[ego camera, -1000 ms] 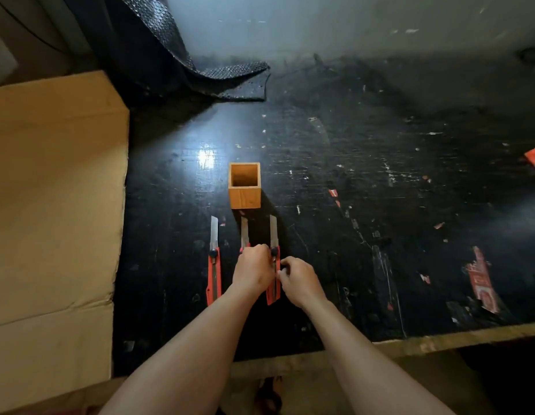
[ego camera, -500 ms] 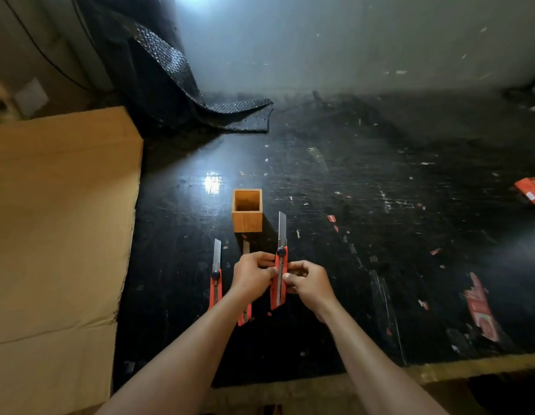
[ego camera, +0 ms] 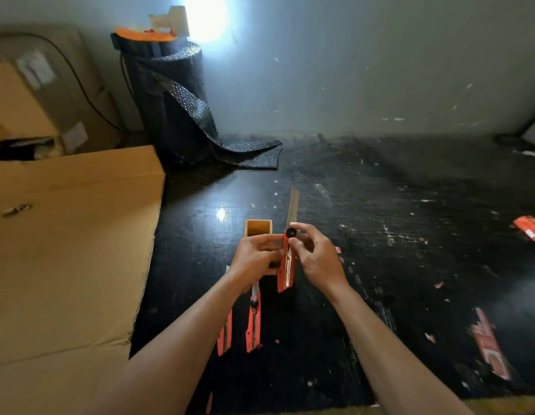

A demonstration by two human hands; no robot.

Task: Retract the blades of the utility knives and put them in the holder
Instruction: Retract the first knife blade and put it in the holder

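A red utility knife (ego camera: 286, 268) is held upright above the black table, its long steel blade (ego camera: 292, 205) fully out and pointing away from me. My left hand (ego camera: 254, 259) grips the knife's body from the left. My right hand (ego camera: 317, 259) holds it from the right, thumb and finger on the black lock knob (ego camera: 290, 233). A small square wooden holder (ego camera: 258, 227) stands just behind my left hand, open and apparently empty. Two more red knives, one (ego camera: 225, 332) beside the other (ego camera: 254, 322), lie on the table under my left forearm, partly hidden.
A large cardboard box (ego camera: 66, 250) fills the left side. A roll of black mesh matting (ego camera: 170, 100) stands at the back by the wall. Red paper scraps, one (ego camera: 529, 227) far right and one (ego camera: 489, 344) nearer, lie on the black table (ego camera: 410, 235).
The rightmost knife went from lying on the table to being lifted and held in both hands. The camera tilted up, showing more wall. The other two knives stayed put.
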